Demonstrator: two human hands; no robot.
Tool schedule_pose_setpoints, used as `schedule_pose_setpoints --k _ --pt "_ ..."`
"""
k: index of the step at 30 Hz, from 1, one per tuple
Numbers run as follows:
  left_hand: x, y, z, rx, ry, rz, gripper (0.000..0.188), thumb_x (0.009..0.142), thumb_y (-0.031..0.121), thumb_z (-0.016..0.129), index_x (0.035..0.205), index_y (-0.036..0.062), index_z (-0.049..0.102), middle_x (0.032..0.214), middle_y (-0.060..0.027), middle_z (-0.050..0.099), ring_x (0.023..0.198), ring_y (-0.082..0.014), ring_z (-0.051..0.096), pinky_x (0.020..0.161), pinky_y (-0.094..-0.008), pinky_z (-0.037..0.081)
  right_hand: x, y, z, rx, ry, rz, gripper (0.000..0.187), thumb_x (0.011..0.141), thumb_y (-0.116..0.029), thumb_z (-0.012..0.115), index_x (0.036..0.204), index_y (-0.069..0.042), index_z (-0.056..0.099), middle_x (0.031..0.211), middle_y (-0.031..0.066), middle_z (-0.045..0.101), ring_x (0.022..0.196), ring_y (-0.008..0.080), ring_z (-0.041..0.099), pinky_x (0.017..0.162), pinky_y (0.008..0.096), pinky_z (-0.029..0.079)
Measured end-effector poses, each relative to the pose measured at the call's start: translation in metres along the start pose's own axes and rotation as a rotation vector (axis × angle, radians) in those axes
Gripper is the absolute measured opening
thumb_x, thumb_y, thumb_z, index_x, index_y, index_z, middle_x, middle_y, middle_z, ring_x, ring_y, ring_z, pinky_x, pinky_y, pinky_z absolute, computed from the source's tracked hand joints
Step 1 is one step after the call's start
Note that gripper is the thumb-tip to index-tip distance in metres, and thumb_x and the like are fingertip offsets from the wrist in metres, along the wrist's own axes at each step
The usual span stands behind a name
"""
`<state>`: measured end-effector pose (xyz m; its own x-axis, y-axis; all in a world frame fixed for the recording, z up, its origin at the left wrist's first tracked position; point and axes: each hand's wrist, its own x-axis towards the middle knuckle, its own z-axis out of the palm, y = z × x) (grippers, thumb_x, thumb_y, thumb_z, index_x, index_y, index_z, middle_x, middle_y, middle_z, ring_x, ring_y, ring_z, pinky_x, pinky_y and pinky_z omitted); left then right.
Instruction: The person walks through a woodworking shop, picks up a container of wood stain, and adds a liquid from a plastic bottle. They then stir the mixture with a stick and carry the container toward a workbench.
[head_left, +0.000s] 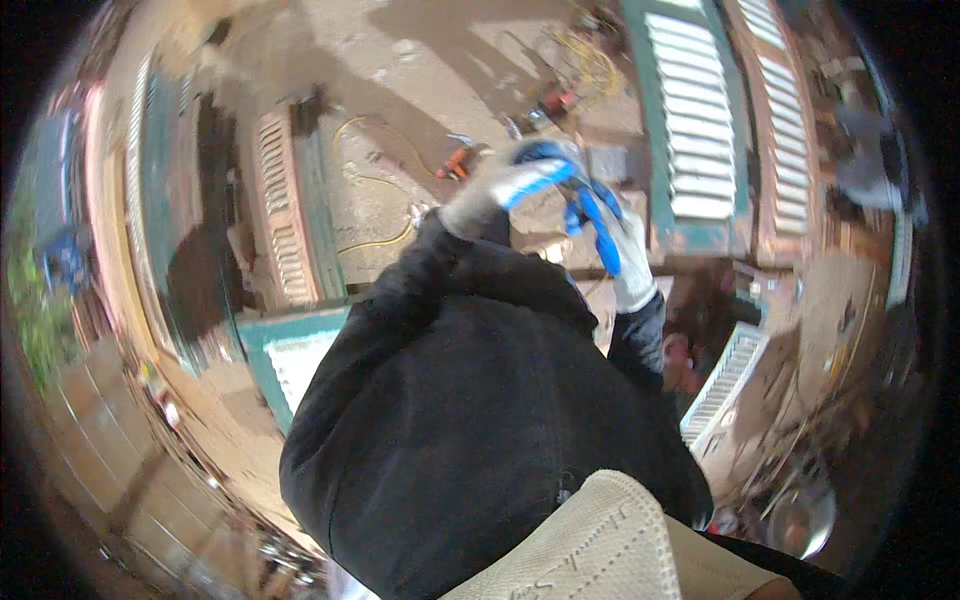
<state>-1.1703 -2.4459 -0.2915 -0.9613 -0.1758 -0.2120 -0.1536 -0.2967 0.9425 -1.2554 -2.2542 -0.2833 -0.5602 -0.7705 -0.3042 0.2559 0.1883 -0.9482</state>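
My left hand (520, 178), in a white work glove with blue on the fingers, is raised in front of my chest with its fingers bent inward. My right hand (610, 232), gloved the same way, is close beside it on the right, fingers curled. A small dark object (577, 184) shows between the two hands, where the fingertips meet. Blur hides its kind and how each hand grips it. Below and beyond my hands are an orange tool (456, 163) and a red tool (556, 100) on the dusty ground.
A green-framed louvered shutter (742, 120) with white slats stands at right; a brown louvered panel (283, 200) is at left. A yellow cord (385, 242) winds across the ground. A smaller white slatted panel (725, 385) leans at lower right, near a round metal basin (803, 518).
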Motion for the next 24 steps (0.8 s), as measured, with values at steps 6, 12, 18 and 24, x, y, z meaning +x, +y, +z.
schedule_pose_setpoints --k 6,12,18,24 --pt "0.012 -0.054 -0.05 -0.076 0.257 -0.059 0.023 0.087 0.018 0.068 0.1 -0.0012 0.069 0.089 -0.0056 0.068 0.082 -0.012 0.062 0.076 -0.0288 0.051 0.039 0.0 0.05 -0.125 0.059 0.038 0.033 0.101 -0.024 0.047 0.12 -0.001 0.062 0.084 0.0041 0.065 0.073 0.0099 0.058 0.071 0.0254 0.047" --pt "0.011 -0.043 -0.128 -0.02 0.447 -0.108 0.033 0.076 0.035 0.077 0.092 0.0056 0.071 0.078 -0.0004 0.067 0.071 -0.0089 0.059 0.062 -0.0263 0.046 0.133 -0.006 0.07 -0.559 -0.154 0.264 0.034 0.099 -0.034 0.048 0.111 -0.008 0.067 0.082 0.0011 0.065 0.07 0.0067 0.057 0.062 0.024 0.04" --pt "0.019 -0.009 -0.142 0.229 0.74 0.024 0.034 0.074 0.035 0.077 0.091 0.0054 0.07 0.081 -0.009 0.068 0.075 -0.0205 0.065 0.066 -0.0338 0.05 0.21 -0.042 0.069 -0.861 -0.323 0.008 0.033 0.096 -0.026 0.049 0.112 -0.002 0.065 0.098 0.0113 0.068 0.091 0.0234 0.062 0.081 0.0347 0.046" --pt "0.047 -0.035 -0.137 0.508 1.045 0.238 0.031 0.073 0.037 0.077 0.089 0.0107 0.071 0.09 -0.0082 0.068 0.089 -0.0266 0.065 0.078 -0.0375 0.049 0.254 -0.037 0.068 -0.613 -0.365 -0.079 0.045 0.096 -0.022 0.053 0.133 0.003 0.048 0.13 0.018 0.054 0.115 0.0261 0.053 0.102 0.0362 0.037"
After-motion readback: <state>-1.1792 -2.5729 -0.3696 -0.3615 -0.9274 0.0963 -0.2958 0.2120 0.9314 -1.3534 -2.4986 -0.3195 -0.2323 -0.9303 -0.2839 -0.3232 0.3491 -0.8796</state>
